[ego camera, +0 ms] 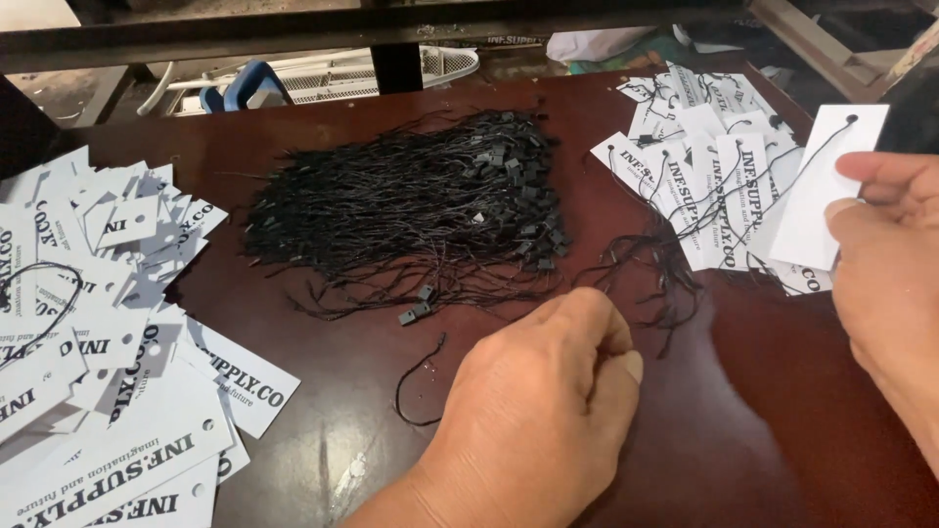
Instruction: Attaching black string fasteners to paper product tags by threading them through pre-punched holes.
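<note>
Two hands are in view: the left hand (548,411) and the right hand (885,284). One white tag (817,196) is held up. Two heaps of white tags lie on one table (743,411), a left heap (88,342) and a right heap (704,166), each too many to count. One pile of black strings (411,210) sits between them, and one loose string (416,386) lies apart.

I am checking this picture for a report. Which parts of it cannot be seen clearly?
- Left hand, head view: its fingertips curl under, so whether they pinch a string cannot be told.
- Right hand: cut off by the right edge; it holds a white tag.
- Loose tags: cut off by the left and bottom edges.
- String pile: single strings too thin to count.
</note>
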